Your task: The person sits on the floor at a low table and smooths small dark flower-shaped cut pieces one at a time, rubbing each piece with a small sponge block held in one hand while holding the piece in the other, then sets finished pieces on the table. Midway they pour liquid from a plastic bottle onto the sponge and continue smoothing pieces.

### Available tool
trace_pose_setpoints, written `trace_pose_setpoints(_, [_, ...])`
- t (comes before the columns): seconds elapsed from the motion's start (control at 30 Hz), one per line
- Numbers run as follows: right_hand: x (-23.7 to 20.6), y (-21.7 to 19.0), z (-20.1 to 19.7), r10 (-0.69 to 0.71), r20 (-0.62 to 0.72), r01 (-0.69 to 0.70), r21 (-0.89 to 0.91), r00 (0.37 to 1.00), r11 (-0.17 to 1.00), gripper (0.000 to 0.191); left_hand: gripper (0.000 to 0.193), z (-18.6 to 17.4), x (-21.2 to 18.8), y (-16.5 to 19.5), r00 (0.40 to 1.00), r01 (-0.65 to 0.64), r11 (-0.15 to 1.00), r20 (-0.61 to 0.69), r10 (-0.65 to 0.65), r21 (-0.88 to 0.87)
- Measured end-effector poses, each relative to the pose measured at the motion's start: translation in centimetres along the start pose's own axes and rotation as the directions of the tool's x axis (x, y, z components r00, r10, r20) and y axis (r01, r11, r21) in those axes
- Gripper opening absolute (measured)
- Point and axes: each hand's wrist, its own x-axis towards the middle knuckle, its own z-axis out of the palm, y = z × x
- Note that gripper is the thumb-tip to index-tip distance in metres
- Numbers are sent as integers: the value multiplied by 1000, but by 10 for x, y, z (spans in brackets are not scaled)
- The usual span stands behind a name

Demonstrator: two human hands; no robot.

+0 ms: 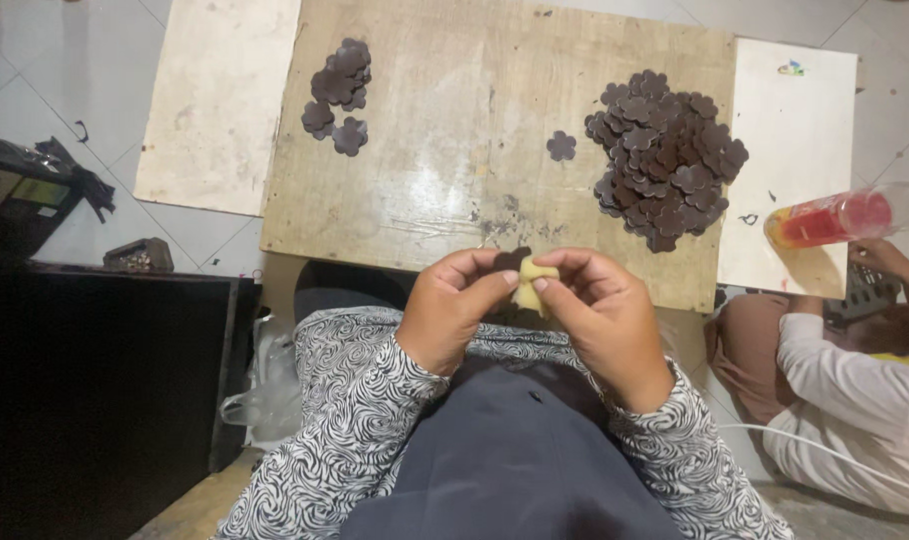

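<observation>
My left hand (453, 310) and my right hand (605, 315) meet over my lap, just below the front edge of a wooden board (455, 190). Together their fingertips pinch a small pale yellow piece (531, 285) with a dark piece partly hidden behind it. On the board lie a large heap of dark brown flower-shaped cutouts (667, 155) at the right, one single cutout (562, 146) near the middle, and a small cluster of cutouts (339, 95) at the upper left.
A pale board (220, 100) lies left of the wooden one and a white board (790, 150) to its right. Another person (855, 380) in a white sleeve sits at the right, holding a plastic bottle with red liquid (835, 218). A black box (95, 390) stands at the left.
</observation>
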Motion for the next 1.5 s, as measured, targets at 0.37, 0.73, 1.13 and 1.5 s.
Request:
trace_pose_setpoints(0.37, [-2, -21, 24, -593, 296, 600, -684, 749, 416, 26, 14, 8, -7, 9, 913, -377, 664, 137, 385, 646])
trace_pose_setpoints(0.73, [-2, -18, 10, -619, 19, 455, -695, 785, 556, 27, 25, 4, -5, 5, 995, -87, 960, -25, 97, 265])
trace_pose_setpoints(1.13, [-1, -21, 18, -650, 105, 492, -747, 753, 448, 26, 31, 1, 0, 4, 990, 140, 979, 55, -134, -147])
trace_pose_setpoints(1.5, [6, -13, 28, -557, 488, 715, -624, 671, 315, 24, 36, -10, 4, -12, 969, 239, 916, 25, -244, -323])
